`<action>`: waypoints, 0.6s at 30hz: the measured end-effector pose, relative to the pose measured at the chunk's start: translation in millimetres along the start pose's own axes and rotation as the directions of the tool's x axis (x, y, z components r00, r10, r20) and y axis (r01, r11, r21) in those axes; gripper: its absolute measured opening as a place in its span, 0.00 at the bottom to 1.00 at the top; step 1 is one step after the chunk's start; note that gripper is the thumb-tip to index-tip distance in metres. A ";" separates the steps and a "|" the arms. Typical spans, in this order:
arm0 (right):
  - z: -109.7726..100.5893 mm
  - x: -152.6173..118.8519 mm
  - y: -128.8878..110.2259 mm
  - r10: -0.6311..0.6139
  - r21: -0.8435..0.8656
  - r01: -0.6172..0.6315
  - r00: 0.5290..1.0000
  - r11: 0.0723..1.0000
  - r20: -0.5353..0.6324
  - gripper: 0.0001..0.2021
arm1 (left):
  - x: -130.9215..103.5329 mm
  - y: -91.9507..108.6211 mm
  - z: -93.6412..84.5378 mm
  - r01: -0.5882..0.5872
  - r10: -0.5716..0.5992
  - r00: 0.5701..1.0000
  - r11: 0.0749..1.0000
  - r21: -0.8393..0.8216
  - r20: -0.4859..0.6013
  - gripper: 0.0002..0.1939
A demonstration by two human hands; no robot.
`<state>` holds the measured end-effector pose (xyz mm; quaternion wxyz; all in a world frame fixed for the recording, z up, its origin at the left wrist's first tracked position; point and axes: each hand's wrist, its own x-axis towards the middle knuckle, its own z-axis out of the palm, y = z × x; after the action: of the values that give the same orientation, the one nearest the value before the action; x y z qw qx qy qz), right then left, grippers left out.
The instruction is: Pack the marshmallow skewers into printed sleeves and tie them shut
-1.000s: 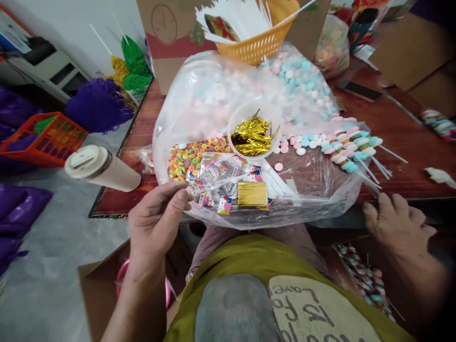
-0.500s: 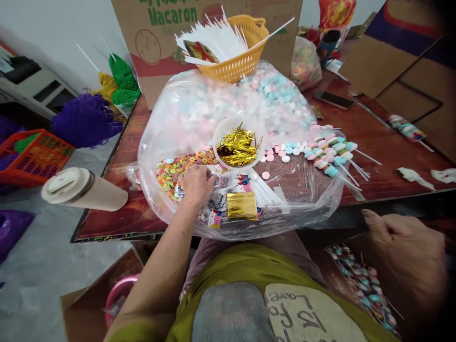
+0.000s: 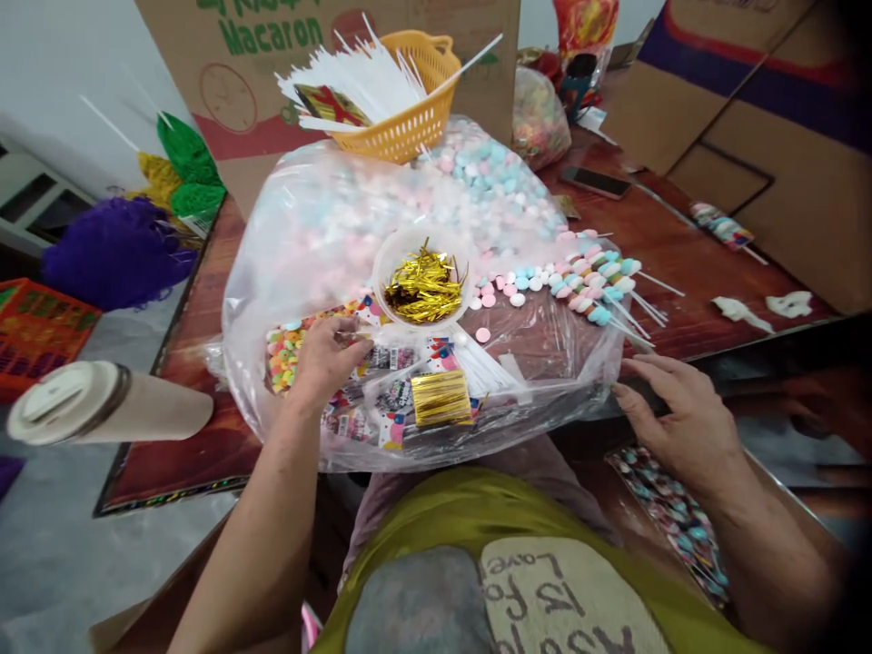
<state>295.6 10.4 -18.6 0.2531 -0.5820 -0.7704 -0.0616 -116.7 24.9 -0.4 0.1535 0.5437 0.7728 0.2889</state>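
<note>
My left hand (image 3: 328, 352) lies over printed clear wrappers (image 3: 395, 356), thumb and fingers apart, with nothing visible in it. Beside it are ring-shaped candies (image 3: 282, 359) in several colours. A bundle of gold twist ties (image 3: 441, 398) rests on the wrappers, with white sticks (image 3: 487, 363) to its right. Behind them stands a clear bowl (image 3: 390, 250) of loose gold ties (image 3: 426, 286). At the table's front edge my right hand (image 3: 685, 413) hovers with fingers spread, holding nothing visible. Past it, skewers of stacked marshmallows (image 3: 592, 277) lie on the plastic.
A large plastic bag (image 3: 249, 263) of marshmallows (image 3: 504, 177) spreads over the table (image 3: 674, 245). A yellow basket (image 3: 401, 136) of sticks stands behind. A lidded cup (image 3: 150, 404) is at left, a phone (image 3: 596, 182) at right. Wrapped skewers (image 3: 671, 518) sit below the right hand.
My right hand has come up and left toward the table edge, its fingers opening from a loose curl. My left hand has shifted slightly left over the wrappers. The view has turned right.
</note>
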 end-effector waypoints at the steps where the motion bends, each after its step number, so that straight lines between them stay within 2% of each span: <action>1: 1.5 0.6 -2.5 -0.014 0.025 0.014 1.000 1.000 0.000 0.17 | -1.1 -0.4 -1.2 -0.014 0.015 1.000 1.000 0.015 -0.028 0.16; 4: 7.6 9.3 -17.6 -0.073 0.082 0.077 0.996 0.994 -0.051 0.16 | -4.0 4.4 -7.5 -0.018 0.025 0.994 0.998 0.066 -0.105 0.11; 7: 9.2 23.9 -39.6 -0.118 0.189 0.139 0.986 0.972 -0.119 0.12 | -8.0 14.5 -18.4 -0.038 0.031 0.992 0.997 -0.060 -0.122 0.11; 10: 1.9 46.6 -69.5 -0.163 0.422 0.167 0.986 0.891 -0.045 0.12 | -16.9 30.0 -31.7 -0.157 0.161 0.987 0.965 -0.209 0.002 0.10; 12: -4.7 68.4 -93.0 -0.145 0.561 0.111 0.989 0.820 0.016 0.16 | -24.7 43.3 -38.1 -0.252 0.295 0.948 0.925 -0.283 0.120 0.10; 13: -6.7 80.5 -104.4 -0.093 0.615 0.062 0.995 0.786 0.019 0.19 | -28.7 50.3 -39.6 -0.288 0.354 0.919 0.904 -0.317 0.173 0.10; 14: -7.2 92.2 -114.8 -0.048 0.686 0.011 0.998 0.728 0.034 0.23 | -32.5 56.9 -39.9 -0.317 0.401 0.890 0.885 -0.341 0.215 0.10; 15: -6.0 102.5 -123.8 -0.054 0.770 -0.034 0.995 0.637 0.088 0.27 | -36.0 62.8 -38.9 -0.341 0.435 0.867 0.874 -0.346 0.243 0.10; 16: -2.9 110.4 -131.2 -0.125 0.844 -0.102 0.973 0.526 0.195 0.30 | -39.2 67.8 -37.0 -0.362 0.451 0.855 0.872 -0.330 0.254 0.10; 18: 7.6 116.6 -141.5 -0.344 0.908 -0.293 0.854 0.300 0.390 0.33 | -44.3 74.1 -30.9 -0.390 0.446 0.865 0.886 -0.251 0.230 0.10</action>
<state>139.2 69.7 56.9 0.3278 -0.2961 -0.6997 0.5615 -62.0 -7.1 65.9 0.2480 0.7162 0.5740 0.3098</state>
